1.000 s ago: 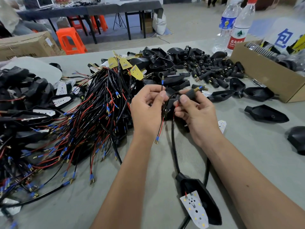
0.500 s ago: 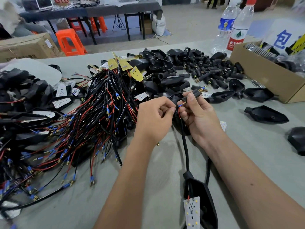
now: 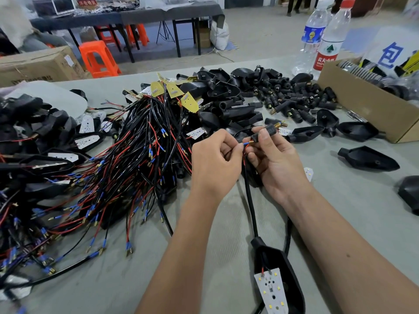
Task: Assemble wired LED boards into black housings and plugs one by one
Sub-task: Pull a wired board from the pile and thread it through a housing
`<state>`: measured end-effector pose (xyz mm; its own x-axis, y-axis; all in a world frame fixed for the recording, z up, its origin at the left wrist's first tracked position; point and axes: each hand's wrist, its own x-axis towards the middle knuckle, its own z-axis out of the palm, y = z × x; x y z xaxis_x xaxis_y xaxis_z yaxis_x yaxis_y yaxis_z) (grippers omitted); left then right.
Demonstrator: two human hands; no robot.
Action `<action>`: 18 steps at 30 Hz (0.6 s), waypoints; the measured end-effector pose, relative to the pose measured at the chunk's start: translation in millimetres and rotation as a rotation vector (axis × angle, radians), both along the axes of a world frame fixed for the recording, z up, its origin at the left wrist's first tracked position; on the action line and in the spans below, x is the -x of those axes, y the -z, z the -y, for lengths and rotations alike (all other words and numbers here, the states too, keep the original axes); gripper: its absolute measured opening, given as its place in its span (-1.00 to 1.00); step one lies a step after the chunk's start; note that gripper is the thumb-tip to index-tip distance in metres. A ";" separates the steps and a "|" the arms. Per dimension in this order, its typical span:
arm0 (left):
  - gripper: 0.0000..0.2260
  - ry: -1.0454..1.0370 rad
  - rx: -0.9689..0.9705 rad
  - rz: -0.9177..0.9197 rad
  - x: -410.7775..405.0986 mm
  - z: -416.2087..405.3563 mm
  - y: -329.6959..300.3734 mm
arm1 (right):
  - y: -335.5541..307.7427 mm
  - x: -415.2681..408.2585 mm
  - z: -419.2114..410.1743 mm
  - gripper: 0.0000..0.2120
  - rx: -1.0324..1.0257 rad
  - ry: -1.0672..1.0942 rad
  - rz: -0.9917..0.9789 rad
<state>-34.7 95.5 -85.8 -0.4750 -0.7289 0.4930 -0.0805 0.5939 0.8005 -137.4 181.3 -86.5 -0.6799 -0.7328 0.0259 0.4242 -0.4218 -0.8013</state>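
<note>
Feeding a wire terminal into a plug

LED board (image 3: 271, 288) in its housing (image 3: 288, 273) lies nearest; left hand (image 3: 215, 164) pinches the blue-sleeved terminal (image 3: 246, 144), whose plug (image 3: 263, 133), clamped in right hand (image 3: 274, 159), lies at 2 o'clock, long axes roughly aligned

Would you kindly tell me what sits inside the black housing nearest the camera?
Inside the black housing lies a white LED board, with a red wire running from the board's top end into the housing's narrow end. The board covers whatever lies beneath it.
</note>
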 end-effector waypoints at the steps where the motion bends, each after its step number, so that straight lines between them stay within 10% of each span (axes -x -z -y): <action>1: -0.82 0.005 0.008 0.000 0.2 0.2 -0.2 | 0.1 0.0 -0.1 -0.76 0.001 -0.002 0.000; 18: -0.85 -0.017 -0.085 -0.033 7.1 -6.5 5.0 | -0.7 -2.3 0.1 -0.78 0.009 -0.001 -0.001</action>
